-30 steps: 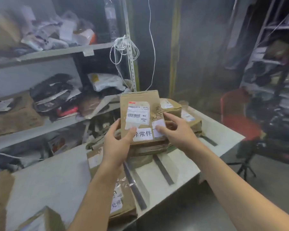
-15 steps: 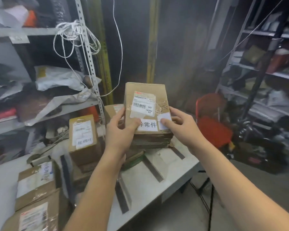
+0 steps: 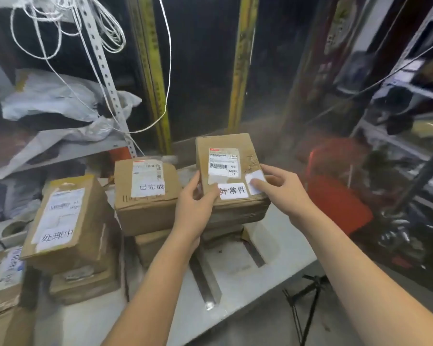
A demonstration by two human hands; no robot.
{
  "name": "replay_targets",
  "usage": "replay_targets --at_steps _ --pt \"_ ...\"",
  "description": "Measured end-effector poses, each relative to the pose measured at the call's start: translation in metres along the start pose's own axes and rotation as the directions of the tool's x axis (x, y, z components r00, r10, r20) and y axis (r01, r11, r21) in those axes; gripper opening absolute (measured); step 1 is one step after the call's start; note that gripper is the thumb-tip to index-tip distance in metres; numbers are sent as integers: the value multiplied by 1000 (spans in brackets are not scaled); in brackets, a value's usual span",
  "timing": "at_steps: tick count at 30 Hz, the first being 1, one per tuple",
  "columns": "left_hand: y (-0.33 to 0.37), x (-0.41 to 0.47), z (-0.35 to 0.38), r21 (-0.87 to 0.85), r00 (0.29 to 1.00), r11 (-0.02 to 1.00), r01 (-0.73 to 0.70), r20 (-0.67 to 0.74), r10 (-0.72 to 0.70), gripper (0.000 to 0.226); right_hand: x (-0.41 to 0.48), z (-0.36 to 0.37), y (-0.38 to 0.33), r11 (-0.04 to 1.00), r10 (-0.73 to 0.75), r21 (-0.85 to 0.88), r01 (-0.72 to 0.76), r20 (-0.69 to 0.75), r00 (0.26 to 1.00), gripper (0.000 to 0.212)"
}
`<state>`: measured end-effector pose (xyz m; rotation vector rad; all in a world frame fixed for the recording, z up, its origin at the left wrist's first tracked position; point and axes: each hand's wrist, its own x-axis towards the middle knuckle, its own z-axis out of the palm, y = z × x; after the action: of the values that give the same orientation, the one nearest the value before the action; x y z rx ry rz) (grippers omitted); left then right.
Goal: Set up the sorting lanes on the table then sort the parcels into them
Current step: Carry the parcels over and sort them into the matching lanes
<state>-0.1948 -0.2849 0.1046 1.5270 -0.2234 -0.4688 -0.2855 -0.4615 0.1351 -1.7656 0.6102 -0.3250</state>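
Now the parcel (image 3: 231,176) marked 异常件 is sitting at about one o'clock on the table (image 3: 280,260), riding on top of a short stack in the rightmost lane. Its long axis is running from six toward twelve, away from the person, with the label side facing up and the print reading upright from the near edge. The left hand (image 3: 196,208) is clamping its near left corner, thumb on top and fingers underneath. The right hand (image 3: 282,193) is pinching the near right corner likewise. To finish well, I judge both hands should be lowering it flat and squaring it between the dark tape strips (image 3: 205,278). At ten o'clock, the 已完成 parcel (image 3: 145,193) is topping the neighbouring stack, with the 处理中 parcel (image 3: 66,221) farther toward nine.
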Motion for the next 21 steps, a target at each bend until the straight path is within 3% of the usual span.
replay_targets --at_steps 11,16,21 --pt "-27 41 54 117 945 986 120 -319 -77 47 117 -3 68 999 39 15 -46 303 952 48" --pt "-41 38 65 180 903 976 120 -429 -32 47 134 4 88 997 71 -52 -57 351 934 68" --pt "-50 36 68 239 903 963 121 -430 -7 55 133 -3 88 990 73 -136 -26 355 932 62"
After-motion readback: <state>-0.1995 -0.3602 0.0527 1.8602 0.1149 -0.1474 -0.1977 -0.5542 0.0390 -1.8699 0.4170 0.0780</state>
